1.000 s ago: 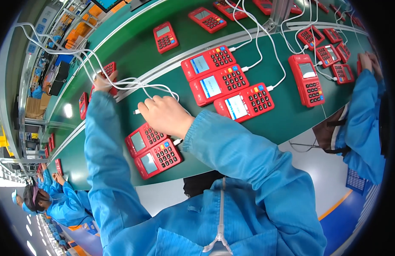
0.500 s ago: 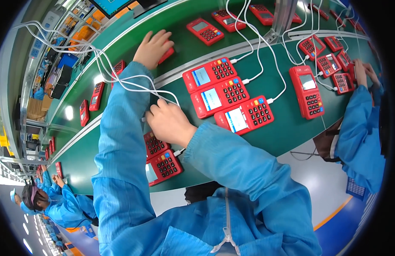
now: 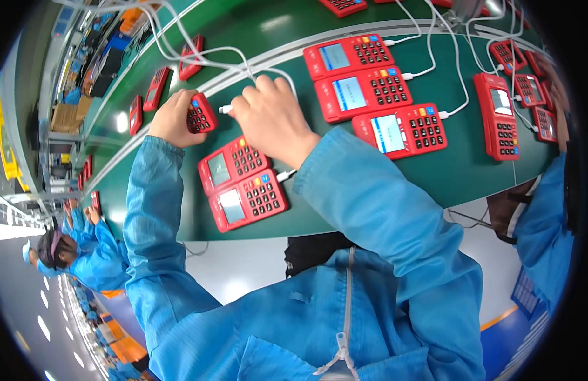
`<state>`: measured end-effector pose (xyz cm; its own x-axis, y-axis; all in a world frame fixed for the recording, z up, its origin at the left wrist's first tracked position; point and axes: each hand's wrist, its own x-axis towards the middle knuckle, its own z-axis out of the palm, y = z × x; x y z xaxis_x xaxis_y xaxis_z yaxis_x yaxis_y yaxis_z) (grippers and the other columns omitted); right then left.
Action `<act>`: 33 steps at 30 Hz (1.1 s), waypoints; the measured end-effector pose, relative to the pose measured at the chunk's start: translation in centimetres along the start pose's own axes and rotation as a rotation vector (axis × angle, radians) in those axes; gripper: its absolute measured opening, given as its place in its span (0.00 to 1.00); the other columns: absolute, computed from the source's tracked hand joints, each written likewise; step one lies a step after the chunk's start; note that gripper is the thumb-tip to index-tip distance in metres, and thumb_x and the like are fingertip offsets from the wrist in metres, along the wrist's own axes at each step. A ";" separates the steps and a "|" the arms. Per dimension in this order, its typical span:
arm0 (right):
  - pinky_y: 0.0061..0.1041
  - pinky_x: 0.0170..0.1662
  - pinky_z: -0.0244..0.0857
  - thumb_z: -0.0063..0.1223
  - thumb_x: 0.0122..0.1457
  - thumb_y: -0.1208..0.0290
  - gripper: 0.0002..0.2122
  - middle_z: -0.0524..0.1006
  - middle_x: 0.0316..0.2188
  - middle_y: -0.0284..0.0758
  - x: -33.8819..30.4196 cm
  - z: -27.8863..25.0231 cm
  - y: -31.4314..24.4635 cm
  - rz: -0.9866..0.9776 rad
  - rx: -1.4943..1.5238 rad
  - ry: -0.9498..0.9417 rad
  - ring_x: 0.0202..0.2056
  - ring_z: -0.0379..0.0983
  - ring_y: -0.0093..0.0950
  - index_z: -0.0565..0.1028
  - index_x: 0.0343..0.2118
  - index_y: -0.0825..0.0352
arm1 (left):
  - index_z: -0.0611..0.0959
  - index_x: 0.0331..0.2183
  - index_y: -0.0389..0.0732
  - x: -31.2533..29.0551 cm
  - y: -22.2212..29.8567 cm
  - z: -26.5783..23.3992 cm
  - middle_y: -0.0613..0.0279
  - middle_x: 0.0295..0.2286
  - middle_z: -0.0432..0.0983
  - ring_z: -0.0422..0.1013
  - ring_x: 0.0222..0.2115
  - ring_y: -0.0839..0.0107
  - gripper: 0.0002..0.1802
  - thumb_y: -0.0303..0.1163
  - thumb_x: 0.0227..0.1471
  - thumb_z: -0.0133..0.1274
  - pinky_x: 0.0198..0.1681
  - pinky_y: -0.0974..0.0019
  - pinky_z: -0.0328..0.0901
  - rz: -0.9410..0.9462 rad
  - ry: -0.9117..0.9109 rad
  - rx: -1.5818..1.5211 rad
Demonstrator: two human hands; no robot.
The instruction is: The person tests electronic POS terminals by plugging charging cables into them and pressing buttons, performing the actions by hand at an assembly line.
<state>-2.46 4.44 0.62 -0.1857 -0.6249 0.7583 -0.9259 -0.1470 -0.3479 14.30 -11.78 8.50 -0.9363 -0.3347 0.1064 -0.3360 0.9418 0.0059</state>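
My left hand [image 3: 168, 122] grips a red handheld payment terminal [image 3: 201, 115], its keypad facing right. Close beside it, my right hand [image 3: 273, 119] is closed on a white charging cable, whose plug [image 3: 225, 109] points at the terminal with a small gap between them. Below my hands, a red terminal [image 3: 219, 170] and a second terminal [image 3: 250, 202] lie side by side on the green table; a white plug [image 3: 285, 175] sits at the nearer one's end. To the right are several terminals [image 3: 364, 93] with lit screens, cabled at their keypad ends.
A metal rail [image 3: 278, 62] divides the table from a green strip holding more terminals [image 3: 155, 89]. One thick terminal [image 3: 497, 117] lies at the right, near a co-worker's sleeve [image 3: 538, 219] and more cabled terminals. Loose white cables [image 3: 211, 62] hang over the upper left.
My left hand has come back from the far strip toward me, bringing a terminal to the plug. My right hand keeps the cable, its plug now in sight. The whole view has shifted.
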 end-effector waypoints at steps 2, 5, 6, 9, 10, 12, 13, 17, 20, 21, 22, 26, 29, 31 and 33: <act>0.33 0.36 0.59 0.56 0.55 0.65 0.07 0.74 0.23 0.30 0.0 0.4 -0.4 -0.022 0.012 -0.014 0.33 0.68 0.31 0.76 0.24 0.62 | 0.73 0.44 0.40 -1.5 1.4 -0.2 0.53 0.35 0.72 0.71 0.40 0.52 0.38 0.35 0.25 0.67 0.42 0.56 0.68 0.079 0.029 0.090; 0.32 0.37 0.58 0.55 0.56 0.65 0.07 0.74 0.23 0.29 -0.1 0.6 -0.7 -0.064 -0.006 -0.024 0.33 0.68 0.30 0.77 0.25 0.61 | 0.74 0.43 0.40 -1.7 3.7 -0.6 0.55 0.35 0.72 0.71 0.39 0.54 0.36 0.35 0.26 0.67 0.42 0.56 0.68 0.087 0.052 0.143; 0.32 0.37 0.58 0.55 0.56 0.65 0.07 0.74 0.23 0.29 -0.1 0.6 -0.7 -0.074 -0.007 -0.030 0.33 0.68 0.30 0.77 0.25 0.61 | 0.74 0.43 0.40 -1.7 3.8 -0.8 0.55 0.35 0.72 0.71 0.39 0.54 0.36 0.35 0.26 0.67 0.42 0.56 0.67 0.089 0.056 0.163; 0.32 0.38 0.58 0.54 0.54 0.65 0.08 0.75 0.22 0.29 -0.1 0.5 -0.7 -0.114 -0.060 -0.011 0.33 0.69 0.30 0.76 0.21 0.60 | 0.74 0.44 0.41 -2.0 4.2 -1.0 0.56 0.36 0.72 0.71 0.39 0.55 0.36 0.35 0.27 0.67 0.42 0.56 0.67 0.093 0.048 0.192; 0.31 0.38 0.58 0.54 0.54 0.65 0.07 0.75 0.22 0.29 -0.1 0.5 -0.6 -0.127 -0.069 -0.007 0.33 0.69 0.29 0.76 0.22 0.60 | 0.73 0.44 0.40 -2.0 4.2 -0.9 0.56 0.35 0.72 0.71 0.39 0.56 0.36 0.35 0.27 0.67 0.42 0.57 0.67 0.101 0.046 0.180; 0.31 0.37 0.58 0.54 0.53 0.65 0.07 0.75 0.21 0.29 0.0 0.6 -0.6 -0.135 -0.075 0.012 0.34 0.69 0.29 0.76 0.21 0.60 | 0.73 0.44 0.40 -2.0 4.4 -1.1 0.56 0.36 0.72 0.71 0.40 0.56 0.37 0.36 0.27 0.67 0.42 0.56 0.67 0.081 0.029 0.177; 0.31 0.37 0.59 0.53 0.52 0.66 0.07 0.75 0.21 0.29 0.0 0.7 -0.6 -0.145 -0.062 0.035 0.34 0.69 0.29 0.75 0.21 0.60 | 0.73 0.44 0.40 -2.0 4.5 -1.1 0.56 0.36 0.72 0.71 0.40 0.56 0.37 0.36 0.27 0.67 0.42 0.56 0.67 0.053 0.004 0.175; 0.31 0.38 0.58 0.55 0.53 0.66 0.06 0.74 0.23 0.29 0.0 0.4 -1.0 -0.141 -0.043 0.048 0.33 0.68 0.30 0.76 0.24 0.61 | 0.73 0.43 0.40 -1.4 5.3 -1.6 0.55 0.38 0.73 0.72 0.42 0.56 0.37 0.36 0.25 0.67 0.44 0.57 0.68 0.042 -0.037 0.233; 0.33 0.39 0.58 0.54 0.54 0.64 0.07 0.74 0.23 0.30 -0.1 0.2 -0.8 -0.145 -0.025 0.029 0.34 0.69 0.30 0.75 0.23 0.61 | 0.73 0.42 0.40 -1.3 5.8 -1.5 0.55 0.38 0.73 0.72 0.42 0.55 0.37 0.34 0.23 0.67 0.44 0.57 0.68 0.069 0.023 0.231; 0.33 0.38 0.58 0.53 0.55 0.63 0.08 0.75 0.22 0.29 0.2 0.3 -1.0 -0.146 -0.065 0.062 0.34 0.69 0.30 0.74 0.23 0.60 | 0.73 0.43 0.40 -1.5 5.3 -1.2 0.54 0.37 0.73 0.72 0.41 0.53 0.38 0.33 0.22 0.68 0.43 0.56 0.68 0.056 0.071 0.221; 0.33 0.38 0.58 0.53 0.56 0.64 0.08 0.75 0.22 0.28 0.4 -0.1 -1.2 -0.140 -0.096 0.093 0.35 0.69 0.29 0.74 0.23 0.60 | 0.73 0.43 0.39 -1.3 5.3 -0.9 0.53 0.36 0.73 0.72 0.40 0.51 0.38 0.33 0.22 0.68 0.42 0.55 0.68 0.054 0.117 0.155; 0.33 0.42 0.60 0.50 0.53 0.67 0.17 0.74 0.37 0.35 0.7 -2.1 -2.1 -0.081 -0.143 0.131 0.40 0.68 0.32 0.75 0.46 0.65 | 0.70 0.50 0.35 -1.0 3.1 0.7 0.47 0.40 0.68 0.70 0.42 0.47 0.43 0.32 0.28 0.67 0.45 0.56 0.68 -0.015 0.144 -0.134; 0.35 0.43 0.63 0.56 0.49 0.67 0.19 0.74 0.41 0.36 -1.2 -7.3 -2.2 -0.215 0.082 0.086 0.42 0.69 0.34 0.75 0.46 0.64 | 0.68 0.54 0.33 -1.3 1.1 2.9 0.48 0.41 0.66 0.69 0.41 0.51 0.46 0.35 0.32 0.68 0.46 0.58 0.66 -0.102 0.112 -0.188; 0.35 0.40 0.65 0.58 0.47 0.71 0.15 0.75 0.37 0.34 -3.2 -13.0 0.1 -0.196 0.087 0.081 0.38 0.71 0.35 0.78 0.40 0.63 | 0.69 0.56 0.33 -2.0 -0.6 3.6 0.46 0.43 0.68 0.69 0.46 0.51 0.45 0.39 0.37 0.67 0.49 0.60 0.65 -0.128 -0.045 -0.177; 0.36 0.40 0.66 0.57 0.47 0.75 0.12 0.76 0.33 0.34 -5.7 -17.6 4.0 -0.077 -0.066 0.116 0.36 0.72 0.36 0.79 0.38 0.62 | 0.72 0.53 0.33 -2.4 0.7 3.2 0.46 0.46 0.68 0.68 0.47 0.50 0.37 0.39 0.42 0.65 0.51 0.58 0.65 -0.126 -0.054 -0.113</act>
<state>-10.87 20.86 4.61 -0.1468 -0.5209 0.8409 -0.9578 -0.1377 -0.2525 15.96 -10.44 5.07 -0.8926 -0.4486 0.0442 -0.4403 0.8887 0.1277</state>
